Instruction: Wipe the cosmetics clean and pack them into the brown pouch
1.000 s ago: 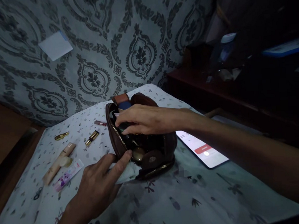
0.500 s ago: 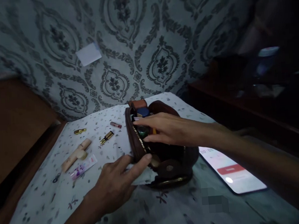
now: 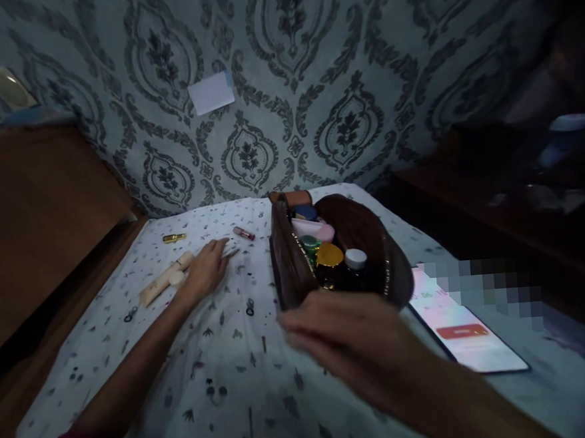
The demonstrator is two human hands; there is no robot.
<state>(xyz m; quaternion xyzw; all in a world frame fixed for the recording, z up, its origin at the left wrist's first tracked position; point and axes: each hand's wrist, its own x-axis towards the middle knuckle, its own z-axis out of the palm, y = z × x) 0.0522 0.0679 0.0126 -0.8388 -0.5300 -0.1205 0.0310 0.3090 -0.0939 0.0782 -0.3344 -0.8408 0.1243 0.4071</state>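
A brown zip bag (image 3: 295, 259) stands open on the printed cloth. Inside it show a green-topped container (image 3: 310, 243), a gold-coloured lid (image 3: 329, 255), a dark bottle with a white cap (image 3: 356, 259) and a pink item (image 3: 323, 232). My right hand (image 3: 353, 328) is closed at the bag's near edge, fingers together and pointing left; it covers that edge. On the left, my left hand (image 3: 208, 268) reaches low over the cloth with fingers stretched out and slightly apart, just short of a small reddish lipstick-like tube (image 3: 244, 233). Anything under its palm is hidden.
A beige tube (image 3: 161, 281) and a round pale item (image 3: 178, 278) lie beside my left forearm. Behind is a small gold tube (image 3: 174, 238). A lit phone (image 3: 470, 330) lies right of the bag. Wooden furniture (image 3: 45, 196) borders the left; a patterned wall stands behind.
My left hand has left the bag's near edge and moved left, covering where a black-and-gold lipstick lay. My right hand has come out of the bag to its near edge. The view has shifted.
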